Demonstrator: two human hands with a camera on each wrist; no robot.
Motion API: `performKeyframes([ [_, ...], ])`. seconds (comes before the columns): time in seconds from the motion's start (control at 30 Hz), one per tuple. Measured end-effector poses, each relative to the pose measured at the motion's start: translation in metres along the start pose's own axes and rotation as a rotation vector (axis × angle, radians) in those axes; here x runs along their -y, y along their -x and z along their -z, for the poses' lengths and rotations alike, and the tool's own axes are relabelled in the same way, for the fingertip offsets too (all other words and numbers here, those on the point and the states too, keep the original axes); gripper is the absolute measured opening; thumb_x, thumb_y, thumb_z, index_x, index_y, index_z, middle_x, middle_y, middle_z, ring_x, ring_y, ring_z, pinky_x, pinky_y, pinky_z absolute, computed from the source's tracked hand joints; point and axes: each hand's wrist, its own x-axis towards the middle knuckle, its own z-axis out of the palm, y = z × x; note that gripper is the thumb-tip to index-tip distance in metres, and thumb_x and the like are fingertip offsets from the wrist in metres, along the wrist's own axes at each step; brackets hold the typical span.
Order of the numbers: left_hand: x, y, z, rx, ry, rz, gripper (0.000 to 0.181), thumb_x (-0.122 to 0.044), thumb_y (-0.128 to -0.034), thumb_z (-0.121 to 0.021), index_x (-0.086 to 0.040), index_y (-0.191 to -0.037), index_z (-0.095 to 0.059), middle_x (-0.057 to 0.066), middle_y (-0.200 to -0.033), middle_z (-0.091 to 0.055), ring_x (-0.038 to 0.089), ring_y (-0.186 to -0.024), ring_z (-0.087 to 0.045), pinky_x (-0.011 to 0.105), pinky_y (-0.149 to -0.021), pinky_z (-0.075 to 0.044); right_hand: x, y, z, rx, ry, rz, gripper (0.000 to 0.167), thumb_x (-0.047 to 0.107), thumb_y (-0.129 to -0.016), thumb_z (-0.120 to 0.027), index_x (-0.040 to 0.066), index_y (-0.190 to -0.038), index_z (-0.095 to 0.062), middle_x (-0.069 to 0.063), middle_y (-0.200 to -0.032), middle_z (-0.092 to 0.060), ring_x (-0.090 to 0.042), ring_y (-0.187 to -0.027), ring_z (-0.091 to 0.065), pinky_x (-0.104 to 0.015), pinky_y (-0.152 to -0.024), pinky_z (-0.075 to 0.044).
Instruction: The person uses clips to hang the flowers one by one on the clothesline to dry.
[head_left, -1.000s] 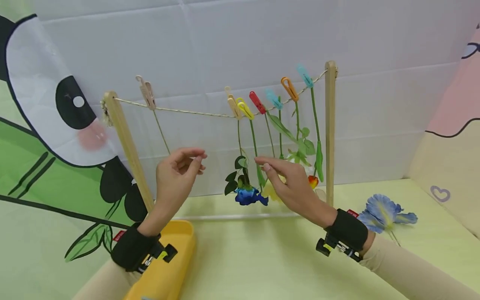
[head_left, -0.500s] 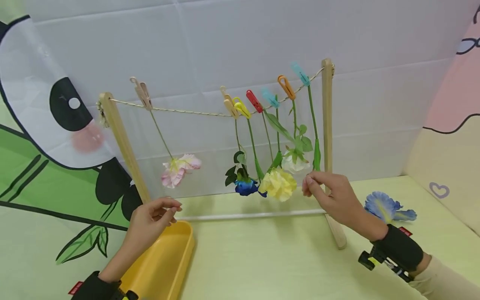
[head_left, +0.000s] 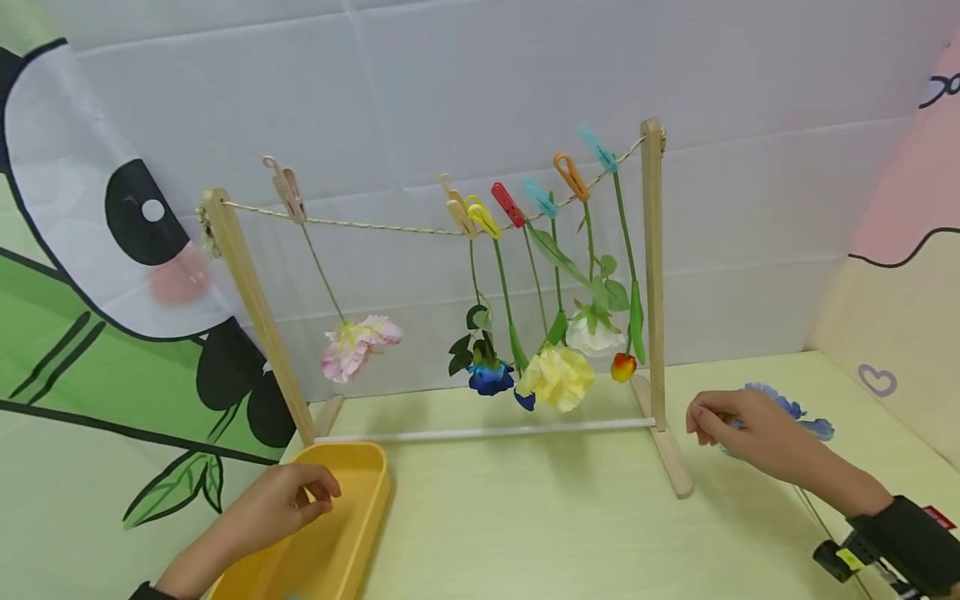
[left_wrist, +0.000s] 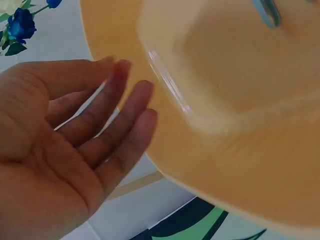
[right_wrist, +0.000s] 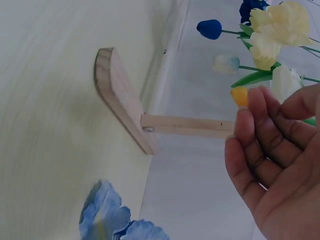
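My left hand (head_left: 277, 510) hovers over the yellow bin (head_left: 375, 508), its fingers loosely bent and holding nothing. In the left wrist view a grey-blue clip (left_wrist: 268, 12) shows inside the bin. My right hand (head_left: 761, 437) hangs near the blue artificial flower (head_left: 819, 429), partly covering it in the head view. The right wrist view shows this hand's relaxed fingers (right_wrist: 245, 160) with nothing between them and the blue bloom lying apart on the table. A pink flower (head_left: 352, 350) hangs from a beige clothespin (head_left: 288, 192) at the rope's left end.
A wooden frame with two posts (head_left: 652, 267) carries a sagging rope (head_left: 375, 225). Towards its right, coloured clothespins hold several flowers, among them a yellow one (head_left: 558, 377), a white one (head_left: 594, 333) and a blue rose (head_left: 490, 377). A white rod (head_left: 487, 433) joins the feet.
Both hands have drawn down and away from the hanging flowers, the left toward the yellow bin, the right toward the blue flower. The pink flower, earlier hidden behind my left hand, is now visible.
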Motion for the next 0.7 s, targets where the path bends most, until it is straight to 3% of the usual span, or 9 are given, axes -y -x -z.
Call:
performKeyframes([
  [0.13,0.001,0.010,0.003,0.110,-0.028,-0.012,0.021,0.002,-0.0787,-0.082,-0.013,-0.090,-0.071,-0.012,-0.078,-0.066,0.000,-0.070,-0.057,0.023,-0.061,-0.052,-0.004,0.022,0.011,0.074,-0.002,-0.028,0.029,0.007,-0.106,-0.055,0.027,-0.089,-0.065,0.018,-0.074,-0.060,-0.003,-0.062,-0.056,-0.023,-0.054,-0.047],
  [0.37,0.001,0.023,0.004,0.289,0.112,0.065,0.024,-0.003,-0.0739,-0.087,-0.012,-0.088,-0.070,-0.008,-0.078,-0.066,0.005,-0.069,-0.056,0.023,-0.059,-0.051,-0.027,0.057,0.019,0.127,0.084,-0.079,0.028,0.006,-0.105,-0.057,0.025,-0.087,-0.066,0.017,-0.074,-0.060,0.001,-0.063,-0.054,-0.022,-0.053,-0.044],
  [0.57,-0.002,0.028,0.004,0.384,0.184,0.188,0.027,-0.005,-0.0723,-0.092,-0.010,-0.087,-0.070,-0.001,-0.082,-0.065,0.011,-0.069,-0.056,0.024,-0.062,-0.050,-0.042,0.080,0.024,0.140,0.208,-0.142,0.023,0.007,-0.102,-0.063,0.024,-0.088,-0.069,0.021,-0.075,-0.058,0.005,-0.065,-0.053,-0.023,-0.053,-0.045],
  [0.7,-0.001,0.030,0.000,0.407,0.177,0.194,0.029,-0.001,-0.0705,-0.091,-0.011,-0.086,-0.069,-0.003,-0.081,-0.064,0.011,-0.071,-0.055,0.023,-0.064,-0.049,-0.050,0.092,0.025,0.143,0.261,-0.172,0.021,0.007,-0.099,-0.067,0.024,-0.086,-0.068,0.022,-0.073,-0.056,0.006,-0.065,-0.052,-0.023,-0.053,-0.045],
])
